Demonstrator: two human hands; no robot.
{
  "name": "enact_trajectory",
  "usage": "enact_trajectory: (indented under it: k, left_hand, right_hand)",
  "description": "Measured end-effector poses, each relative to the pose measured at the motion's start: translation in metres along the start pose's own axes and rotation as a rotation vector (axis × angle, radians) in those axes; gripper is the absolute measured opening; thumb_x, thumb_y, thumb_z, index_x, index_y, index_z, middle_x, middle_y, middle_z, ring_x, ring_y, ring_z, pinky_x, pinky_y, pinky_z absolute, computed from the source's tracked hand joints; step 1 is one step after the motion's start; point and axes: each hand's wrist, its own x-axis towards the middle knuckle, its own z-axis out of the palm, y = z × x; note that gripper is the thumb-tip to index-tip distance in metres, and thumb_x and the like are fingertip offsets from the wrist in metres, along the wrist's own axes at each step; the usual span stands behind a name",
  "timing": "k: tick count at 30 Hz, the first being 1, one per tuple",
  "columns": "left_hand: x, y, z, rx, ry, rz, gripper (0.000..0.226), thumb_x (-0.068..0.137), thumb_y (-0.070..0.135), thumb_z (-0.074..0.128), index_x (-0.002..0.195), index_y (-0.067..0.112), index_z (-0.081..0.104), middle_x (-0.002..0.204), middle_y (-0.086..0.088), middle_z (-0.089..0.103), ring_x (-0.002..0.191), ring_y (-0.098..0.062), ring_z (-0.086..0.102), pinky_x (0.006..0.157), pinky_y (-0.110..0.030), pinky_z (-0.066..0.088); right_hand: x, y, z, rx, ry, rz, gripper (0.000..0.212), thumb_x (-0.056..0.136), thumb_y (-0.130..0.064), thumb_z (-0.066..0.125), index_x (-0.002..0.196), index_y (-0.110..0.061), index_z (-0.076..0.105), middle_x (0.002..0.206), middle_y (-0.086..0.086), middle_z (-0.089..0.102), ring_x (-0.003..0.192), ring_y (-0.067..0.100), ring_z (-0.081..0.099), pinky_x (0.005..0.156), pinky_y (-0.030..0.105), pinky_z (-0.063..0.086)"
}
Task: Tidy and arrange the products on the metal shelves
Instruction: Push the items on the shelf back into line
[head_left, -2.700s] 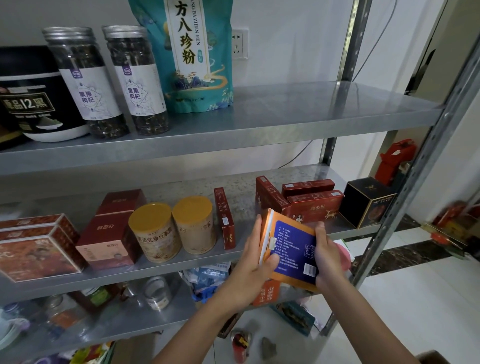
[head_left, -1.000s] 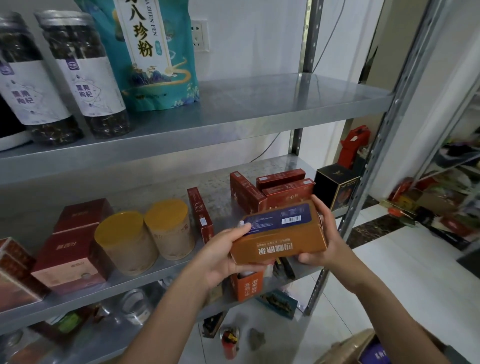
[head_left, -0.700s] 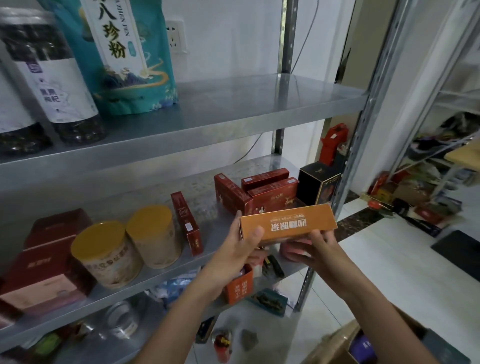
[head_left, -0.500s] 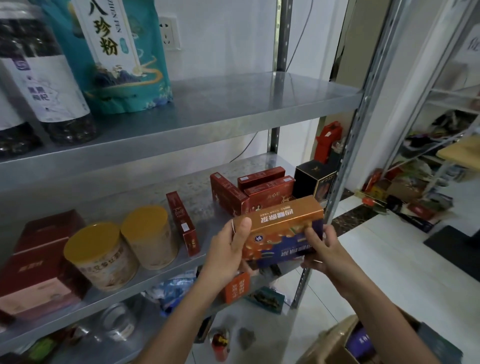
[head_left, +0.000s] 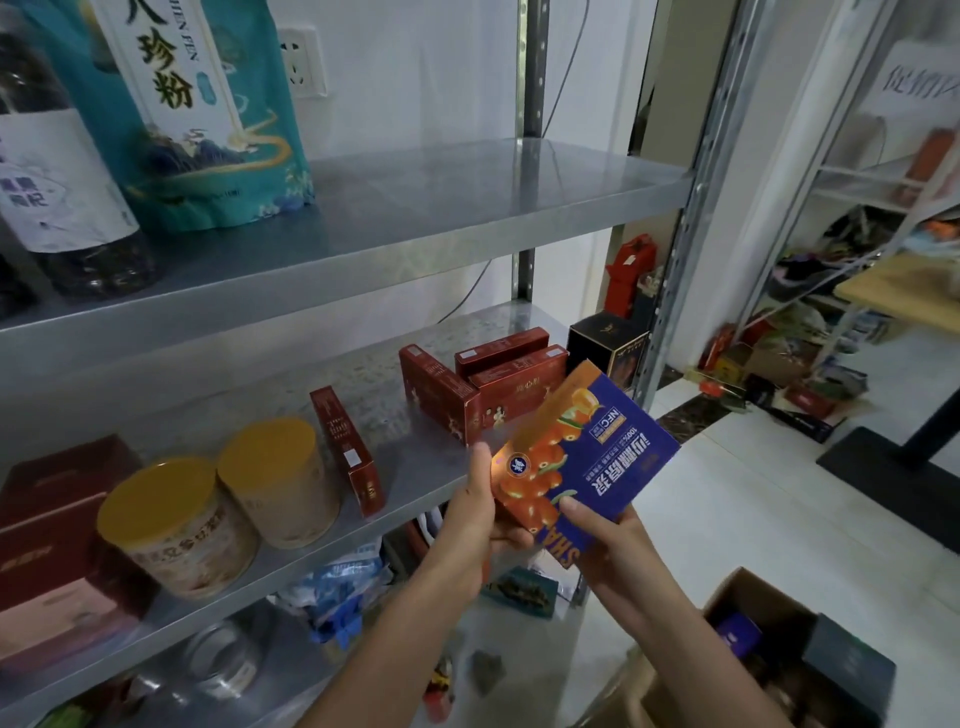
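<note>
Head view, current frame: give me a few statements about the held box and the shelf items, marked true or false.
1. The left hand and right hand both hold the blue-and-orange cardboard box. True.
2. The box rests on the middle metal shelf. False: the hands hold it up, off the shelf.
3. The box's print faces the camera upside down. True.
4. The two yellow-lidded round tubs lie tipped on their sides. False: they stand upright on the middle shelf.
</note>
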Motion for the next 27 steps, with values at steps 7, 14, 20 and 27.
enact_trajectory:
  k: [7,14,20,27]
  left_hand:
    - [0.027,-0.006,0.013,0.46,0.01,0.215,0.038,0.102,0.041,0.037,0.128,0.015,0.046,0.125,-0.01,0.058,0.112,-0.023,0.058,0.097,-0.042,0.048]
    - [0.04,0.004,0.068,-0.064,-0.29,0.094,0.059,0.088,0.065,0.044,0.123,0.02,0.056,0.104,-0.006,0.074,0.095,-0.022,0.071,0.084,-0.042,0.056]
    - [0.071,-0.033,0.115,-0.25,-0.16,-0.16,0.057,0.092,0.064,0.044,0.114,0.013,0.061,0.095,-0.014,0.074,0.092,-0.032,0.069,0.093,-0.054,0.051]
    - [0.092,-0.096,0.15,-0.573,-0.31,-0.467,0.066,0.098,0.059,0.028,0.124,0.007,0.06,0.124,-0.028,0.06,0.118,-0.042,0.054,0.104,-0.057,0.04]
  right_hand:
    - [-0.015,-0.025,-0.036,-0.232,0.188,-0.092,0.051,0.07,-0.015,0.074,0.115,-0.02,0.052,0.104,0.0,0.071,0.083,0.012,0.072,0.06,0.023,0.055]
    - [-0.024,-0.052,-0.074,-0.795,0.009,0.0,0.062,0.076,-0.021,0.079,0.12,-0.033,0.037,0.112,-0.015,0.061,0.095,0.001,0.065,0.068,0.013,0.051]
    - [-0.036,-0.061,-0.104,-0.917,0.13,-0.05,0.068,0.08,-0.039,0.072,0.13,-0.037,0.027,0.12,-0.015,0.055,0.102,0.004,0.062,0.069,0.013,0.052]
    - [-0.045,-0.041,-0.158,-1.188,0.313,-0.139,0.071,0.08,-0.059,0.058,0.14,-0.041,0.025,0.12,-0.027,0.047,0.1,-0.003,0.056,0.083,0.015,0.05]
